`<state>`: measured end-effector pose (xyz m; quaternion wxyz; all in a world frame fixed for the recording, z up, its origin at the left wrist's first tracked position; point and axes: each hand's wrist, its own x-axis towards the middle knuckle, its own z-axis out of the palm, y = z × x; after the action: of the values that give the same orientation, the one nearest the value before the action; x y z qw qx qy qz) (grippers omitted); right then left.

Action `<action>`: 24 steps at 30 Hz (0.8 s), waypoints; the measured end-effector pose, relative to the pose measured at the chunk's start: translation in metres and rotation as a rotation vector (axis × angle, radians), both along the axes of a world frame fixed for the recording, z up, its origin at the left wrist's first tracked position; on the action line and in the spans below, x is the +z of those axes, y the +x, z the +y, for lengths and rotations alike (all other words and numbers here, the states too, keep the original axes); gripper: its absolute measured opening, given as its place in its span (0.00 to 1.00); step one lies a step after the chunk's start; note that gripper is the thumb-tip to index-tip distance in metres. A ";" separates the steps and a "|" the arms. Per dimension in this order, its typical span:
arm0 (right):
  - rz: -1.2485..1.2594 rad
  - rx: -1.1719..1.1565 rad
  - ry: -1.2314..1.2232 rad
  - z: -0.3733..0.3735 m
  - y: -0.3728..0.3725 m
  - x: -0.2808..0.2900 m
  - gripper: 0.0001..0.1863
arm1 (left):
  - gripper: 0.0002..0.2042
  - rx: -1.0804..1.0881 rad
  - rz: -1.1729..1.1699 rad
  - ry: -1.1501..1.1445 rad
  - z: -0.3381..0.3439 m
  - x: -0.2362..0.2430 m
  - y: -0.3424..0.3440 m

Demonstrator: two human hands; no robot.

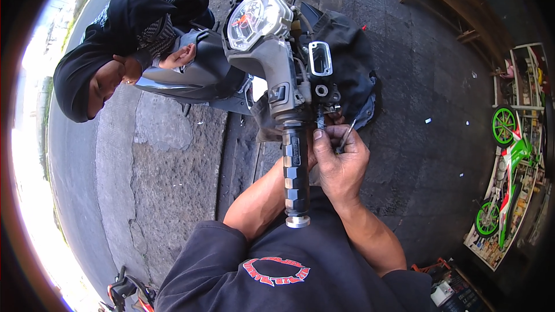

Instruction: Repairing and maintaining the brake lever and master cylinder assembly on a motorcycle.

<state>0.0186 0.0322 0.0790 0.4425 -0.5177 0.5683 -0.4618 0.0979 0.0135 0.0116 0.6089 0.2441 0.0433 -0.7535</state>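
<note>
Right hand [343,164] closed on a thin rod [348,133], left hand [313,155] close by, its hold hidden, sit near the reservoir [322,73] beyond the handlebar grip [296,167], seemingly uncapped already, reassembly apparently left.

Through my feed, the handlebar grip [296,167] is black with faceted blocks that catch a tan-grey sheen, capped by a silver bar end [298,221]. The dial [248,20] shows white and black with red-orange accents under clear plastic, and the handlebar cover [263,60] is dull grey. I see a black reservoir [321,71] rimmed in bright silver, and a thin rod [348,133] in pale metallic grey. The wearer's dark shirt [214,271] carries a red-and-white ring emblem [276,271]. A co-worker's head covering [72,89] is black, the sleeve [155,33] patterned black and white. Off right, I get a motorbike [514,156] in lime green, white and red.
</note>
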 end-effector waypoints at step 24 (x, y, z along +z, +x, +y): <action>0.002 -0.015 0.033 0.003 0.005 0.000 0.08 | 0.17 -0.055 -0.241 -0.018 -0.001 0.013 0.004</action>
<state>0.0234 0.0356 0.0794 0.4469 -0.5067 0.5801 -0.4550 0.1018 0.0121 0.0248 0.5909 0.3285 -0.0436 -0.7355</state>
